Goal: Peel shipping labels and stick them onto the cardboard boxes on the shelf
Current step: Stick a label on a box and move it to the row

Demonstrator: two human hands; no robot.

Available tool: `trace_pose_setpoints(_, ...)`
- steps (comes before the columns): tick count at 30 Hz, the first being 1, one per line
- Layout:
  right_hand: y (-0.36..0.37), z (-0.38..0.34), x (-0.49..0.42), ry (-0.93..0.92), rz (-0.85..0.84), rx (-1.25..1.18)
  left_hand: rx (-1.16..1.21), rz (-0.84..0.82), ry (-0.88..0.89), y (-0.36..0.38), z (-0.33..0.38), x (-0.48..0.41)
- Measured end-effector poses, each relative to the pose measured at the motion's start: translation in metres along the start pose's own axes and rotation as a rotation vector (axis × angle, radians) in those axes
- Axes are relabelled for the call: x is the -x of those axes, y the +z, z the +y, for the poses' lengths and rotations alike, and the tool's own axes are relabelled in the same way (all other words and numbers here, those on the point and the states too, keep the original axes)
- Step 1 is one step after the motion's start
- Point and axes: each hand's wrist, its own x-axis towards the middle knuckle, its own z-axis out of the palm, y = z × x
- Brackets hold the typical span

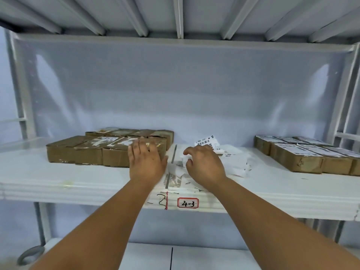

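Two bare forearms reach up from the bottom edge toward a white shelf (78, 182). On it, the left hand (145, 160) lies flat, fingers straight and slightly spread, palm down on the nearest right-hand box of a brown box cluster (87, 152) left of centre. Those boxes are closed, with torn white scraps on their tops. The right hand (204, 162) has its fingers curled over a loose paper pile (233, 162) of white labels and backing at the shelf's middle; whether it pinches a sheet cannot be told. One barcode label (206, 142) sticks up just behind its knuckles. Far right, a second box cluster (303, 158), also closed, carries white labels on top. A red-bordered tag (187, 203) reading 4-3 sits on the shelf's front edge.
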Motion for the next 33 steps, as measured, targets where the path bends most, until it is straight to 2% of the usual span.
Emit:
trace_pose_setpoints(5,0.013,0.005,0.007,-0.06,0.053,-0.002,-0.08,0.015,0.058,-0.002,0.001,-0.001)
trace_pose_setpoints(9,0.016,0.007,0.008,-0.071,0.126,-0.019,-0.003,0.057,0.059,-0.006,0.005,0.004)
trace_pose_setpoints(13,0.014,0.007,0.01,-0.025,0.09,-0.049,0.108,0.037,0.028,-0.012,0.006,0.007)
trace_pose_setpoints(18,0.009,0.003,0.011,-0.018,0.115,-0.076,0.171,0.294,0.131,-0.022,0.006,0.018)
trace_pose_setpoints(20,0.002,-0.004,0.013,0.119,0.137,-0.316,0.173,0.403,0.191,-0.032,0.015,0.024)
trace_pose_setpoints(23,-0.024,-0.021,0.017,0.37,0.146,-1.066,0.243,0.5,0.26,-0.05,0.038,0.034)
trace_pose_setpoints(25,-0.042,-0.021,0.019,0.472,0.125,-1.392,0.337,0.509,0.279,-0.059,0.056,0.041)
trace_pose_setpoints(27,-0.056,-0.013,0.021,0.523,0.119,-1.518,0.41,0.509,0.293,-0.064,0.072,0.048)
trace_pose_setpoints(29,-0.068,-0.001,0.027,0.546,0.163,-1.503,0.511,0.476,0.33,-0.065,0.086,0.055)
trace_pose_setpoints(31,-0.079,0.016,0.037,0.582,0.239,-1.492,0.684,0.357,0.341,-0.064,0.1,0.06)
trace_pose_setpoints(33,-0.091,0.037,0.047,0.629,0.324,-1.449,0.908,0.167,0.332,-0.063,0.116,0.065)
